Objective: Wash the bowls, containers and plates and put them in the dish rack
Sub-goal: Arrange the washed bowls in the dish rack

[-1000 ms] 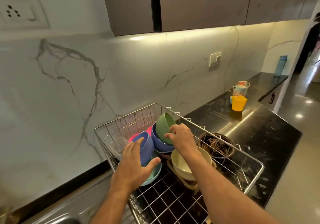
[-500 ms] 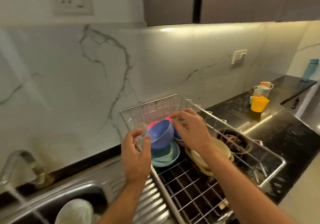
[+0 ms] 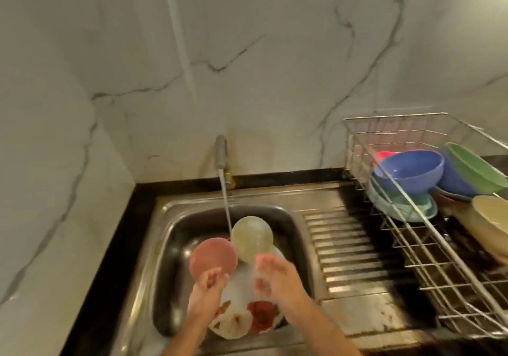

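In the steel sink (image 3: 170, 245), a pink plate (image 3: 213, 255) and a pale yellow-green plate (image 3: 251, 237) face up under the running water. Below them lies a white plate (image 3: 239, 320) smeared with red food. My left hand (image 3: 209, 281) has its fingers curled at the pink plate's lower rim. My right hand (image 3: 272, 273) is blurred at the yellow-green plate's lower edge, and its grip is unclear. To the right, the wire dish rack (image 3: 395, 116) holds a blue bowl (image 3: 409, 171), a green bowl (image 3: 475, 168), a cream bowl (image 3: 492, 218) and a teal plate (image 3: 398, 210).
The tap (image 3: 221, 152) stands at the back of the sink, its stream (image 3: 226, 207) falling between the two plates. A ribbed steel drainboard (image 3: 343, 245) lies between sink and rack. A marble wall closes the back and the left side.
Both hands have left the bowls in the rack and come down over the sink to the plates. The view has swung left and down from rack to sink.
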